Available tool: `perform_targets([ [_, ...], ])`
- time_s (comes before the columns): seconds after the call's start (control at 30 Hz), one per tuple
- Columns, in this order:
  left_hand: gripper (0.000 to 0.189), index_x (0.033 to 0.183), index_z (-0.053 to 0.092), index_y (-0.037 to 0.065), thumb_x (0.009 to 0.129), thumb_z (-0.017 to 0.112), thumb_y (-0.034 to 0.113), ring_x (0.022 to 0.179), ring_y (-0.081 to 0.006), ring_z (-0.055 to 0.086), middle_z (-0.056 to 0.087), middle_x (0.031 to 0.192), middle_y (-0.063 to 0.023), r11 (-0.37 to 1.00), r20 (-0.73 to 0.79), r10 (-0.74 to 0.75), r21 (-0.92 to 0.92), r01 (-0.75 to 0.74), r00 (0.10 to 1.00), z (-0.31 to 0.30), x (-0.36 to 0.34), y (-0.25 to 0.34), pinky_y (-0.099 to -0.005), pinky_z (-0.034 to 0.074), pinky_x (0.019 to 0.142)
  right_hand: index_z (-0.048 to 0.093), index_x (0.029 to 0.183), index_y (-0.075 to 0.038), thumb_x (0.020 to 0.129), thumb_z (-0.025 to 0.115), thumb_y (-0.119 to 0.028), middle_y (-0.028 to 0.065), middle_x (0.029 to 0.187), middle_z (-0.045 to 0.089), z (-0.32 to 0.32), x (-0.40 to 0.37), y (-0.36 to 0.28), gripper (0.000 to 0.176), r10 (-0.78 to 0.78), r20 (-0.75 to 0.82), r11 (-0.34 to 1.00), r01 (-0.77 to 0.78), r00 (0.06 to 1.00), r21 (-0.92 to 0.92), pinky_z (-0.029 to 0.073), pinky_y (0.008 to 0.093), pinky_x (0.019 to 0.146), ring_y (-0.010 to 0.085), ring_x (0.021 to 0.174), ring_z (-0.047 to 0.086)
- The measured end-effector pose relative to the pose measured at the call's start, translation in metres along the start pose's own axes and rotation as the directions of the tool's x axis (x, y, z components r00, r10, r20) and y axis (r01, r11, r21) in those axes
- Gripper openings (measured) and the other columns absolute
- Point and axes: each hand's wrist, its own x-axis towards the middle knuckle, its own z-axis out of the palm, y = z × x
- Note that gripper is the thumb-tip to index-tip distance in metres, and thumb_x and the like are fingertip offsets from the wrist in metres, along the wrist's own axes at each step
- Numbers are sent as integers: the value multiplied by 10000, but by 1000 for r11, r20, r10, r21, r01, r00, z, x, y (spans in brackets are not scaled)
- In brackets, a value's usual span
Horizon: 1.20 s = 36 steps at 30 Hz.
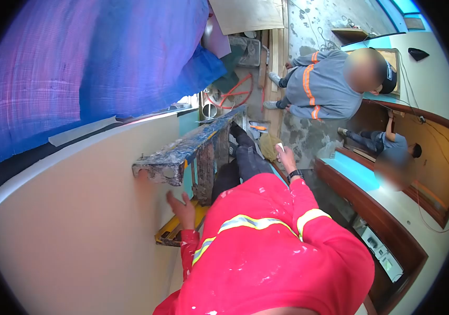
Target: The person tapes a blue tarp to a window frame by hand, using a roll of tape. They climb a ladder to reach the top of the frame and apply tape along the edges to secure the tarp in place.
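Brightly lit overall, daylight-like | glowing through blue tarp (140, 63), upper left | blown out in slit (188, 102) below tarp | glaring at upper-right window (405, 6) | darker inside ladder (182, 148) | tinted reddish on wall (77, 226) near ladder's end | slightly soft at left hand (183, 208) | smeared over two heads (365, 71) | curved hard, blacked out toward edges

the jacket (287, 268) is red with yellow-silver stripes, the tarp (130, 63) blue and purple, the ladder (190, 144) white-speckled
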Motion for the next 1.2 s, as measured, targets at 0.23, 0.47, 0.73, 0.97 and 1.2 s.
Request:
perform_targets([
  [0.23, 660, 1384, 379, -80, 942, 596, 360, 1310, -441, 409, 391, 1437, -299, 999, 253, -51, 11, 50, 966, 97, -17, -20, -487, 349, 1073, 579, 1137, 33, 840, 722, -293, 136, 922, 679, 30, 0, -19, 464, -359, 64, 915, 365, 931, -172, 509, 353, 736, 221, 834, 658],
  [0.47, 585, 1357, 416, -83, 983, 521, 355, 1277, -453, 443, 421, 1412, -297, 931, 195, -306, -141, 336, 932, 163, 6, -64, -491, 383, 1045, 525, 1194, 22, 842, 725, -295, 216, 962, 684, 128, -15, -147, 513, -638, 167, 763, 646, 752, 11, 512, 430, 775, 347, 907, 676],
  [0.73, 470, 1231, 534, -54, 1024, 414, 351, 1172, -426, 523, 549, 1277, -258, 967, -209, -150, 171, 187, 966, 220, -17, -65, -529, 438, 916, 509, 1175, 24, 815, 722, -305, 271, 973, 651, 256, -50, -180, 532, -784, 348, 616, 715, 514, 331, 491, 447, 775, 447, 893, 627],
  [0.97, 486, 1167, 570, -27, 1029, 372, 395, 1013, -443, 572, 605, 1142, -227, 959, -287, -184, 156, 236, 940, 235, -27, -74, -535, 448, 824, 517, 1094, -15, 837, 723, -332, 182, 926, 678, 262, -37, -169, 457, -743, 542, 632, 678, 392, 376, 496, 406, 725, 363, 858, 661],
  [1.2, 430, 1161, 564, -26, 1022, 398, 346, 981, -470, 568, 605, 1092, -270, 965, -298, -228, 59, 256, 927, 243, -24, -86, -551, 433, 823, 483, 1094, -10, 879, 675, -308, 206, 901, 641, 279, -18, -164, 415, -746, 628, 605, 621, 222, 499, 472, 448, 744, 414, 859, 626],
])
